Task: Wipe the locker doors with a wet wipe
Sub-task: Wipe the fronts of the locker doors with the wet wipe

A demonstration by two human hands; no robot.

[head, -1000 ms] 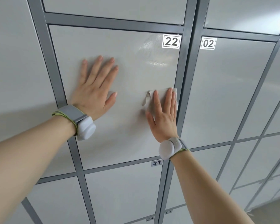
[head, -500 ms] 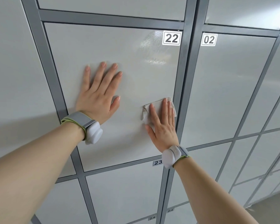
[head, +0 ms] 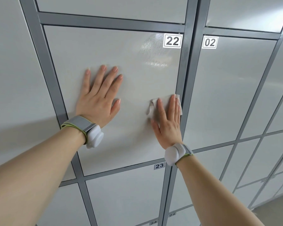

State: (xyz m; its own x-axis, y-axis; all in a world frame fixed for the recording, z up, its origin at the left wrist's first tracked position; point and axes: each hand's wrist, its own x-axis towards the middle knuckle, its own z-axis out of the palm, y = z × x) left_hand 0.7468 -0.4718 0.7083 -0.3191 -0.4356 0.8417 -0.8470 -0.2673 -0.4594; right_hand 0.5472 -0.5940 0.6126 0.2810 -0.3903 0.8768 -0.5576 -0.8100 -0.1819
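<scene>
right hand (head: 167, 123) presses the wet wipe (head: 163, 103) flat-fingered against door 22 (head: 137, 82), hard by its right edge; unwiped panel lies leftward, where the left hand (head: 99, 97) rests open.

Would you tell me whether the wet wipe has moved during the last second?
Yes. Measured against the 22 label, the wet wipe under the right hand sits lower than a second ago, after edging back up slightly.

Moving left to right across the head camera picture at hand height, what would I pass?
Left frame post → left hand flat on door 22 → right hand pressing the wet wipe → middle frame post → door 02.
</scene>
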